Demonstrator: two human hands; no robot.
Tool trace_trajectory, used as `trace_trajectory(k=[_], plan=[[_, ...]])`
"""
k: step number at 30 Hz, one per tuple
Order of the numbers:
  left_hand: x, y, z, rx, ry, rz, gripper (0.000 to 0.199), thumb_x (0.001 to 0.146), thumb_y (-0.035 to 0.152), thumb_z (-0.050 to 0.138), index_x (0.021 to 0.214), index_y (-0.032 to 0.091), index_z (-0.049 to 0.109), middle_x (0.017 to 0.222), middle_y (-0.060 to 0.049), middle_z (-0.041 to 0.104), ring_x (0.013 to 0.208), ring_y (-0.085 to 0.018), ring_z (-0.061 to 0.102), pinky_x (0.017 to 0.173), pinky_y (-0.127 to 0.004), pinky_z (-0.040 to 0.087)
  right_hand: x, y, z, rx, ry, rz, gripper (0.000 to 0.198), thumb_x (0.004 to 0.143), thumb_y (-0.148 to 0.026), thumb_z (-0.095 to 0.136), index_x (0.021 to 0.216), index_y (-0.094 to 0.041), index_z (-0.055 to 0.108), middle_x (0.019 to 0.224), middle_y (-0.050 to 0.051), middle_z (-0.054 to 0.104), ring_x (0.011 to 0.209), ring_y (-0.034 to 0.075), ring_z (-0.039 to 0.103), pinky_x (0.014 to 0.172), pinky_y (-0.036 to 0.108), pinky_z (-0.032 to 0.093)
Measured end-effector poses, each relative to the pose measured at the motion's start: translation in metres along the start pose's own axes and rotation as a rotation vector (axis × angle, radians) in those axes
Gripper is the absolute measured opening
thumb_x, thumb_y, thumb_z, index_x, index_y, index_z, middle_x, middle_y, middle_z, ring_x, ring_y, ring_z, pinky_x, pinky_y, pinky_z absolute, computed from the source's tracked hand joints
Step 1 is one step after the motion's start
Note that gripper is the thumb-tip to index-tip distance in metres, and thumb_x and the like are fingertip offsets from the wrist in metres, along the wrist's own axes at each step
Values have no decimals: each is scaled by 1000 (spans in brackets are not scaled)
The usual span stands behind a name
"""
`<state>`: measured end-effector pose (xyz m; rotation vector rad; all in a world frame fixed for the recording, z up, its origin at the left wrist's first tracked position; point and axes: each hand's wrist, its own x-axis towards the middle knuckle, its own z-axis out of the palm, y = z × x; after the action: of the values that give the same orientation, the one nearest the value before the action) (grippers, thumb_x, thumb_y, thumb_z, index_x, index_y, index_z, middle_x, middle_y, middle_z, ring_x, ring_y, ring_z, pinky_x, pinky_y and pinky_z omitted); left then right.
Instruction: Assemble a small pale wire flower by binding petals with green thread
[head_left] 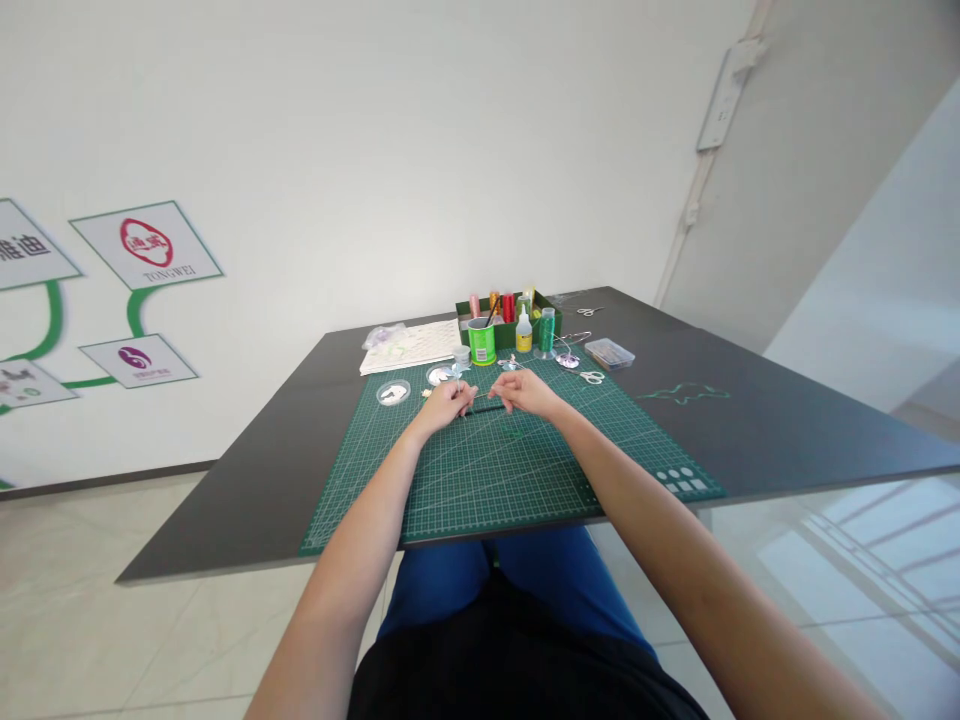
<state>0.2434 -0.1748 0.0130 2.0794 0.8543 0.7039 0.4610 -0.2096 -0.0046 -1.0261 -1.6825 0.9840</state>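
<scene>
Above the green cutting mat [510, 480] my two hands work close together. My left hand [447, 406] is closed in a pinch on a thin greenish stem [482, 395] that runs across towards the right. Pale blue petals [458, 370] show just above its fingers; whether they join the stem I cannot tell. My right hand [528, 392] pinches at the stem's other side, its fingertips together; a fine thread there is too small to make out surely. Beneath the hands lies a dark thin stick [484, 410]. Loose green thread [514, 433] rests on the mat.
Behind are a green tin [481, 343], a glue bottle [523, 332], a green thread spool [547, 331] and a box of spools [557, 325]. Scissors [592, 377] and a clear case [609, 354] lie right. Left are a small dish [393, 392] and white sheets [412, 346].
</scene>
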Motion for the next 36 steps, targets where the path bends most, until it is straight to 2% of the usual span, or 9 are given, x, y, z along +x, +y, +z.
trace_trajectory(k=[3,12,18,20,22,25,28,32,36], plan=[[2,-4,-1,6,14,23,51,88,66,51,67,19,50,51,4,49,49,-11,44,55,-25,37,1,0,-5,-40,69,-26,30,79,-45,67,75,-15,67,41,-4,52,40,9,44,47,23,35],[4,-17,-9,92,37,-34,50,91,61,46,63,20,47,51,3,50,50,-11,43,56,-25,36,3,2,-13,-44,293,-57,33,82,-50,64,75,-17,62,44,-5,46,41,10,38,46,25,31],[4,-25,-16,68,55,-141,51,90,62,49,60,20,47,50,2,50,47,-12,44,54,-26,37,7,11,-17,-46,468,-56,34,82,-51,63,75,-18,62,44,-5,44,41,10,37,44,24,28],[4,-27,-18,56,109,-223,49,88,61,52,61,20,47,51,2,51,47,-12,45,54,-26,36,8,13,-19,-51,527,-42,35,82,-52,63,74,-18,61,45,-4,45,42,10,36,43,24,26],[4,-27,-21,71,236,-288,45,88,58,55,64,20,49,53,2,53,49,-13,47,55,-26,35,9,14,-21,-48,567,-27,37,81,-54,64,74,-18,61,46,-4,46,42,10,35,43,23,24],[5,-26,-26,110,467,-258,38,92,50,50,72,19,56,57,1,55,55,-15,51,60,-27,37,8,11,-19,-27,529,-33,38,80,-55,64,74,-17,62,46,-4,44,42,10,35,43,24,24],[6,-21,-26,104,533,-134,38,96,43,41,79,18,64,62,-1,58,63,-17,55,64,-27,39,5,5,-11,4,393,-55,39,80,-55,65,76,-17,63,45,-5,43,41,9,34,43,24,26],[8,-11,-14,22,385,-20,42,96,45,42,86,16,71,70,-3,62,64,-16,54,63,-27,38,1,-6,1,35,204,-65,39,80,-55,66,79,-16,66,43,-6,42,39,8,32,42,23,25],[9,-1,5,-111,195,1,48,93,55,49,93,15,74,57,1,47,56,-14,45,58,-27,34,-3,-13,7,49,88,-39,41,80,-55,67,83,-15,70,42,-7,43,37,7,32,39,22,24]])
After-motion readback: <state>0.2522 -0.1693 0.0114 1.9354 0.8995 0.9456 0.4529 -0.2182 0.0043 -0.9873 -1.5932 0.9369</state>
